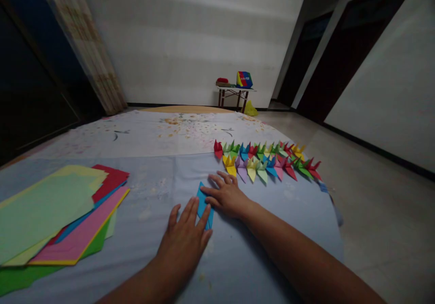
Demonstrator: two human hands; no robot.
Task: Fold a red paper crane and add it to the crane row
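A narrow piece of folded blue paper (201, 200) lies flat on the cloth-covered table, its pointed end away from me. My left hand (186, 224) rests along its near left side, fingers stretched out, with fingertips touching the paper. From the right, my right hand (227, 194) reaches over with fingers spread; thumb and index finger press on the paper's upper right edge. Neither hand grips it. Beyond my right hand stand two rows of folded paper cranes (251, 169) in several colours.
A fanned stack of coloured paper sheets (44, 213) lies at the left. A pale blue cloth (146, 245) covers the near table, a white flowered cloth (146, 129) the far part. The table's rounded edge is at the right. A small side table (234, 89) stands by the wall.
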